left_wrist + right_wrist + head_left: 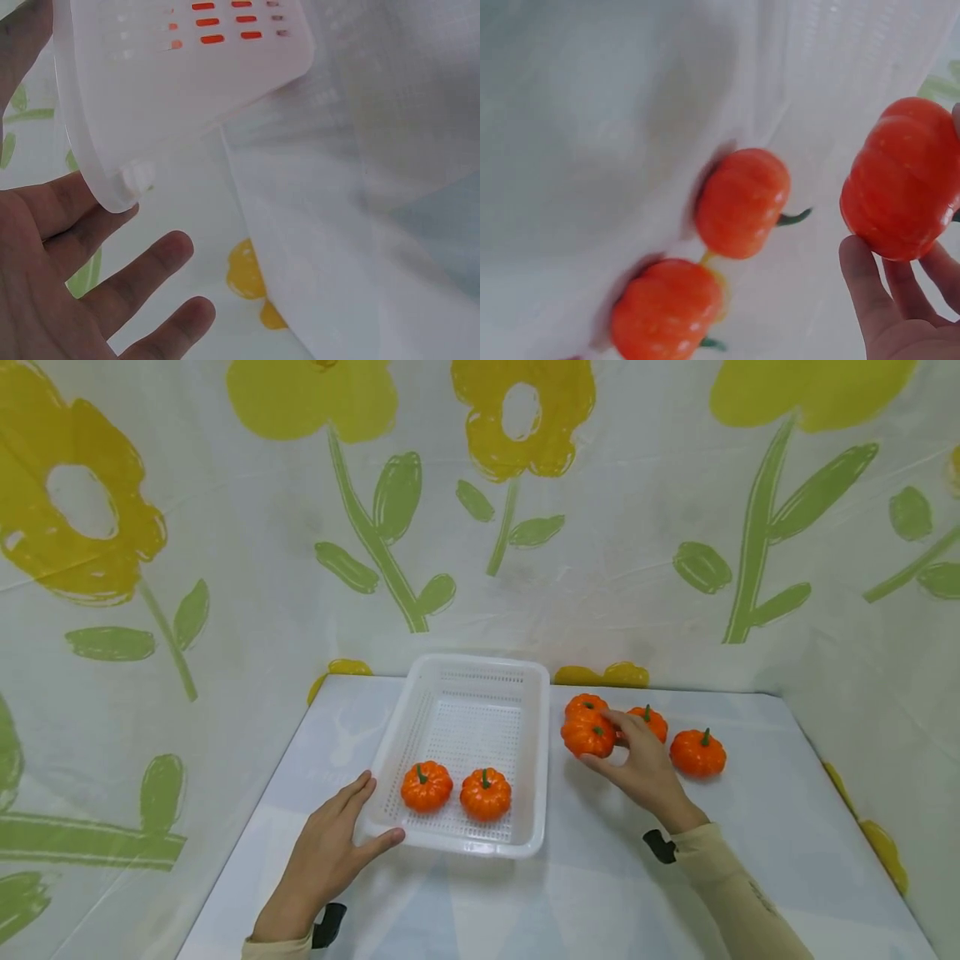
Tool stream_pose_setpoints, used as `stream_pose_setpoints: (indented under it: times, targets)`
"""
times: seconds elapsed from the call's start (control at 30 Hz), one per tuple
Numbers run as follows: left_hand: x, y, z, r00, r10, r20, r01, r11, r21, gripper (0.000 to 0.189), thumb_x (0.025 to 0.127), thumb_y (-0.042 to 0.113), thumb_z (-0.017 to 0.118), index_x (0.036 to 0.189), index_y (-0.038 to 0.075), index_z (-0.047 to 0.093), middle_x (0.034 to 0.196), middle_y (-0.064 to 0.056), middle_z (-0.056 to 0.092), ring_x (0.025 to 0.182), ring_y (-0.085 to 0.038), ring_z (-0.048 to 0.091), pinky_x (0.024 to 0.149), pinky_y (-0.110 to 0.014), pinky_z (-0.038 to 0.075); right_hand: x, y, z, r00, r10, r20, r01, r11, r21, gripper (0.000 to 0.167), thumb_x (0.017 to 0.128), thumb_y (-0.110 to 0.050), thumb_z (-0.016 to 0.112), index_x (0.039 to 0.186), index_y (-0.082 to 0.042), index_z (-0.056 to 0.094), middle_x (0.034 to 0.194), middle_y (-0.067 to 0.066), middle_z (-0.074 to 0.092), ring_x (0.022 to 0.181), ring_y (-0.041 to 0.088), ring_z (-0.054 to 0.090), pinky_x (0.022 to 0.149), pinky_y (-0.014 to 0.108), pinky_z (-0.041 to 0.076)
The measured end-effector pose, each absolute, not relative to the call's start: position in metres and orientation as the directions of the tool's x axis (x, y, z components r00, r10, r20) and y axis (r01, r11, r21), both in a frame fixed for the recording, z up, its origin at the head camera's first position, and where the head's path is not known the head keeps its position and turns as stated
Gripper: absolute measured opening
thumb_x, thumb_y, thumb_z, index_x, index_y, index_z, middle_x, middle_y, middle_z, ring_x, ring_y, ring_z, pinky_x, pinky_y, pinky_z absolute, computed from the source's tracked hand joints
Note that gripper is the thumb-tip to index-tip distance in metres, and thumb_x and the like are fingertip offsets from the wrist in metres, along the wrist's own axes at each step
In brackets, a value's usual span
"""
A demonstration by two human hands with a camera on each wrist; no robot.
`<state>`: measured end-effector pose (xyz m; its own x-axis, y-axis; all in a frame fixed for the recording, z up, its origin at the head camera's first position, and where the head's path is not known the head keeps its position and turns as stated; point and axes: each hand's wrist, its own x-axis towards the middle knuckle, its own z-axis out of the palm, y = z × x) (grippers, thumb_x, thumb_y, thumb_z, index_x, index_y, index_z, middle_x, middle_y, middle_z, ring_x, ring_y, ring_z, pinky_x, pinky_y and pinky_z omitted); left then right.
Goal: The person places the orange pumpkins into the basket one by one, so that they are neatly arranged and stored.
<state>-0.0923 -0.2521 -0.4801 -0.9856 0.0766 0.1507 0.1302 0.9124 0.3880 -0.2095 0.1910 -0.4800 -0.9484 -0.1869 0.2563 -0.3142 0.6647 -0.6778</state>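
Observation:
In the head view a white plastic basket (480, 847) with slotted walls stands on the table. Two small orange pumpkins, one left (426, 788) and one right (485, 795), lie near its front wall. My left hand (322, 856) touches the basket's front-left corner, and the left wrist view shows its fingers spread, some right at the rim. My right hand (647, 770) holds another pumpkin (901, 180) between thumb and fingers, above the table right of the basket. Behind that one, a pumpkin (585, 702) is partly hidden.
Right of the basket, one pumpkin (651, 723) stands partly behind my right hand and another pumpkin (698, 754) sits farther right. A flower-printed cloth (600, 602) hangs behind the white table (600, 893) and along its sides.

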Motion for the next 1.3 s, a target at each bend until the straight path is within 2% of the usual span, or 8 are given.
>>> stream_pose_setpoints:
  times: [0.13,0.4,0.87,1.3]
  targets:
    - [-0.092,-0.252,-0.481,-0.984,0.078,0.158,0.135,0.912,0.388,0.100,0.082,0.074,0.067,0.150,0.002,0.048,0.157,-0.014,0.043,0.134,-0.041,0.049,0.107,-0.062,0.041,-0.213,0.178,-0.472,-0.935,-0.208,0.288,-0.351,0.660,-0.665,0.081,0.080,-0.041,0.087,0.147,-0.013,0.050,0.141,0.011,0.051,0.109,0.032,0.064,0.091,0.051,0.057]
    - [-0.091,-0.252,-0.482,-0.985,0.075,0.157,0.132,0.909,0.395,0.101,0.082,0.074,0.067,0.150,0.002,0.048,0.157,-0.014,0.043,0.134,-0.042,0.048,0.107,-0.062,0.041,-0.223,0.148,-0.448,-0.894,-0.298,0.335,-0.448,0.623,-0.641,0.079,0.082,-0.039,0.086,0.148,-0.014,0.049,0.146,0.011,0.049,0.125,0.029,0.053,0.096,0.049,0.056]
    - [-0.091,-0.252,-0.482,-0.982,0.083,0.170,0.146,0.904,0.402,0.101,0.081,0.074,0.067,0.150,0.003,0.048,0.156,-0.014,0.043,0.134,-0.041,0.048,0.108,-0.062,0.041,-0.245,0.091,-0.418,-0.826,-0.439,0.354,-0.556,0.530,-0.641,0.076,0.083,-0.035,0.086,0.147,-0.014,0.049,0.145,0.004,0.048,0.119,0.023,0.057,0.097,0.037,0.055]
    - [-0.091,-0.253,-0.483,-0.983,0.080,0.163,0.139,0.907,0.397,0.101,0.081,0.074,0.067,0.149,0.002,0.048,0.156,-0.014,0.043,0.134,-0.042,0.048,0.108,-0.062,0.041,-0.269,0.037,-0.410,-0.875,-0.440,0.202,-0.434,0.528,-0.730,0.077,0.084,-0.039,0.084,0.148,-0.013,0.048,0.142,0.007,0.050,0.119,0.024,0.057,0.099,0.035,0.054]
